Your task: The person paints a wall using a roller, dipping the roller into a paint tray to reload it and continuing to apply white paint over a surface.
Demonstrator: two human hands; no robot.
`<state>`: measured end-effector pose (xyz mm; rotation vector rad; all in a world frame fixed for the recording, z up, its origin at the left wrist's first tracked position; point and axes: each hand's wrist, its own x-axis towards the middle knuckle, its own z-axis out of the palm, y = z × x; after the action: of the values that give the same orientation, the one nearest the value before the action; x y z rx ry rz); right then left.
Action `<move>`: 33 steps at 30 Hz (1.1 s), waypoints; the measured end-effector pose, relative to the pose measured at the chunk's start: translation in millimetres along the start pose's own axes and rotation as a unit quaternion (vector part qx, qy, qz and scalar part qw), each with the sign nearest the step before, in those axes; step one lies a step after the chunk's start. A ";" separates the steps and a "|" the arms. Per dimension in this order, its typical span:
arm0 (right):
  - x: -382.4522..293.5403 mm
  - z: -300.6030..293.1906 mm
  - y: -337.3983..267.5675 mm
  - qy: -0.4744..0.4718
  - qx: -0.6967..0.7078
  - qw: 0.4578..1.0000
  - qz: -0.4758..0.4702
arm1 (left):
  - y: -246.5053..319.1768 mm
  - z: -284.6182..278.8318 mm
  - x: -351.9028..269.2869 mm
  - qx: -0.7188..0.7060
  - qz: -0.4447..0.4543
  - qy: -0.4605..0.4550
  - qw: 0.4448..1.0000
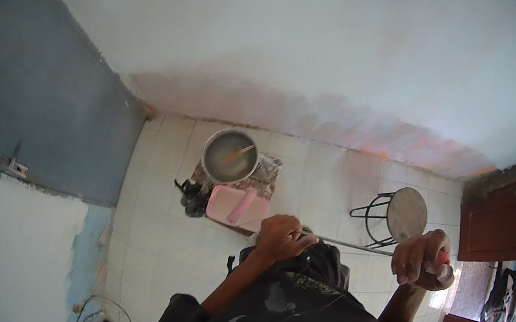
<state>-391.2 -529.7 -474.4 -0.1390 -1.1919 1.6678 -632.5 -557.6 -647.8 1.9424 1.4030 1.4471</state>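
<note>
A thin metal rod (354, 245) spans the gap between my two hands. My left hand (279, 239) is closed around its left end, close to my chest. At the other end my right hand (423, 259) is closed too, with a bit of a red part (443, 258) showing between the fingers; the rest of that part is hidden. Below my left hand, a pink tray (215, 209) lies on the floor with a pink roller sleeve (242, 206) in it. Beyond the tray stands a round metal pot (206, 169) of whitish liquid, with a wooden stick (236, 155) in it.
A stained sheet (269, 169) lies beneath the pot, and a black plastic bag (193, 200) sits beside it. A round-topped stool (407, 213) stands at right, before a brown wooden door (509, 221). The patchily painted wall (299, 41) rises ahead; a grey wall (47, 94) meets it at left.
</note>
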 end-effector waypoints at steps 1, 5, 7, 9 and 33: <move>0.7 5.3 4.5 -0.036 0.024 0.999 0.003 | -2.3 -2.6 -1.8 0.002 -0.012 -0.001 1.000; -2.6 29.3 18.7 0.044 -0.019 0.999 0.003 | -15.5 -15.6 -5.3 -0.041 -0.020 -0.008 0.999; -3.1 43.7 28.4 0.059 -0.034 0.997 0.023 | -23.0 -22.5 -10.6 -0.052 -0.023 -0.023 0.998; -3.4 61.9 39.6 0.096 -0.107 0.990 0.014 | -29.5 -27.1 -18.8 -0.061 -0.028 -0.022 0.997; 155.2 132.9 192.5 0.046 -0.329 0.943 -0.003 | -127.6 -69.2 -17.4 -0.228 -0.208 0.063 0.949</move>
<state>-668.5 -487.7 -485.1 -0.6202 -1.6327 1.1824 -756.2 -533.1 -721.7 1.2062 1.2848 1.5329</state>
